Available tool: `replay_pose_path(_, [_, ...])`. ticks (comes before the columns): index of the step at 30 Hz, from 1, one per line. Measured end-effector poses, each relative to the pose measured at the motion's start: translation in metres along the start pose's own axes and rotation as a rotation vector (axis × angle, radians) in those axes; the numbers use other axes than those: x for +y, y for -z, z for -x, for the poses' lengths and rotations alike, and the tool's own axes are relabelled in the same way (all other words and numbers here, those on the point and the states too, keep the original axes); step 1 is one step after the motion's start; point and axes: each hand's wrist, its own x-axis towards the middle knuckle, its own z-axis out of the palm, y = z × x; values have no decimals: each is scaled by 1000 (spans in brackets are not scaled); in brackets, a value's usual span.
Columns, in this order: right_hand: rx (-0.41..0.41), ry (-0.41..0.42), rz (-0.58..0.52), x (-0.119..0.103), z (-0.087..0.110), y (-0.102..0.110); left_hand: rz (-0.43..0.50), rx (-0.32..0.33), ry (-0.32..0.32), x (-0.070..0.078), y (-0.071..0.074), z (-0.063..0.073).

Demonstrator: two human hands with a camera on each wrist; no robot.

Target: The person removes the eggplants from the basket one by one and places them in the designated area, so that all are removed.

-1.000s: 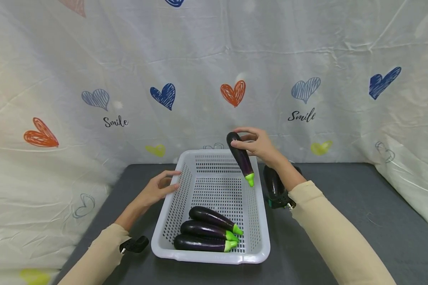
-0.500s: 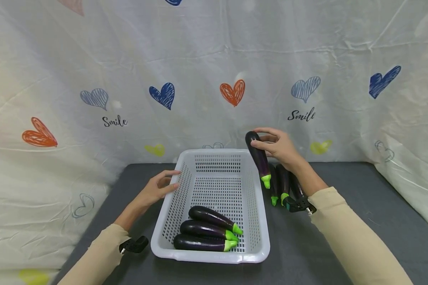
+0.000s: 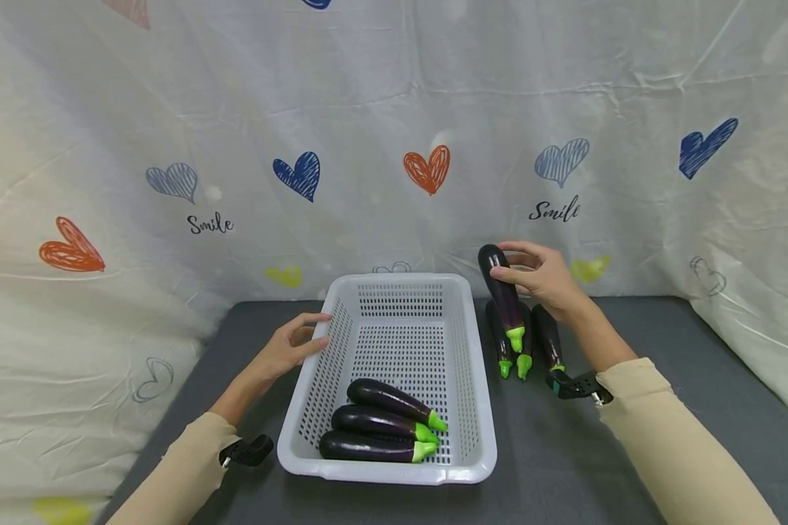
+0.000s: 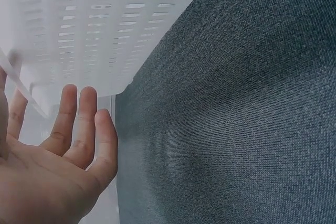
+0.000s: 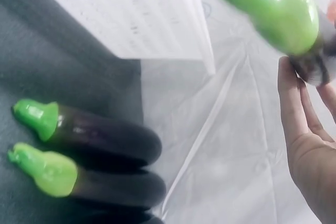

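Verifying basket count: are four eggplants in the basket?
No: three eggplants lie in the basket; the right hand holds another outside.

Both arms reach forward, angled inward, hands well apart. Left arm in long beige fabric sleeve (image 3: 184,467); bare left wrist (image 3: 239,394) past cuff. Bare left hand (image 3: 292,343) sits lower, fingers relaxed, thumb and index pointing inward; left wrist view shows palm, three fingers side by side, slightly bent. Right arm in matching beige fabric sleeve (image 3: 679,437); bare right wrist (image 3: 597,335) out of cuff. Bare right hand (image 3: 541,275) higher, thumb opposite bent fingers, pinch grip; right wrist view crops hand at edge.
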Motion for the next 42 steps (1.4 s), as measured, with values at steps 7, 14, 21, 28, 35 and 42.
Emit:
replay_pose_path(7, [-9, -11, -26, 12, 11, 13, -5, 6, 10, 2, 0, 0])
replay_pose_path(14, [-28, 13, -19, 24, 22, 26, -7, 8, 14, 2, -1, 0])
replay_pose_path(21, [10, -6, 43, 33, 36, 41, 5, 1, 11, 0, -1, -1])
replay_pose_path(28, [45, -29, 157, 43, 51, 57, 11, -7, 0, -2, 0, -1])
replay_pose_path(35, [66, -67, 187, 51, 63, 70, 18, -9, 0, -2, 1, 0])
replay_pose_path(42, [96, -127, 240, 61, 74, 84, 7, -6, 12, 0, -1, 0])
